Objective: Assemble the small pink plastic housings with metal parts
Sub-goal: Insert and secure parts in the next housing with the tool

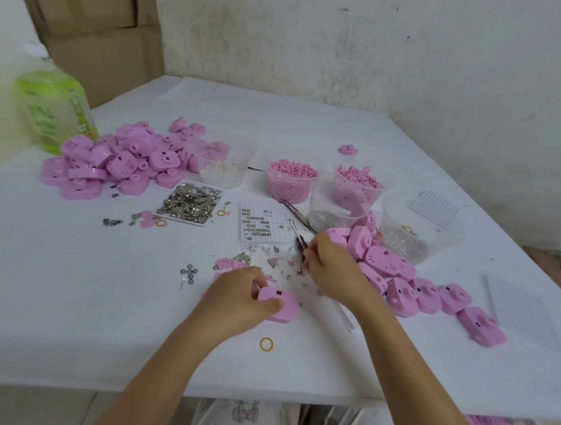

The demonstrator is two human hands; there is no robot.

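Note:
My left hand [238, 295] grips a pink plastic housing [280, 304] on the white table, thumb on its near edge. Just to the right, my right hand [329, 268] pinches something small over a scatter of loose metal parts [279, 264]; what it holds is too small to make out. A metal tool [299, 235] lies just beyond its fingers. A flat tray of metal pieces [190, 203] sits further back on the left. A white grid tray [261, 224] holds small round metal parts.
Pink housings are piled at back left [122, 162] and along the right [398, 273]. Clear tubs hold pink pellets [291, 179], pink bits [356, 183] and clear parts [409, 229]. A green bottle [55, 109] stands far left. A yellow rubber band [266, 343] lies near the front.

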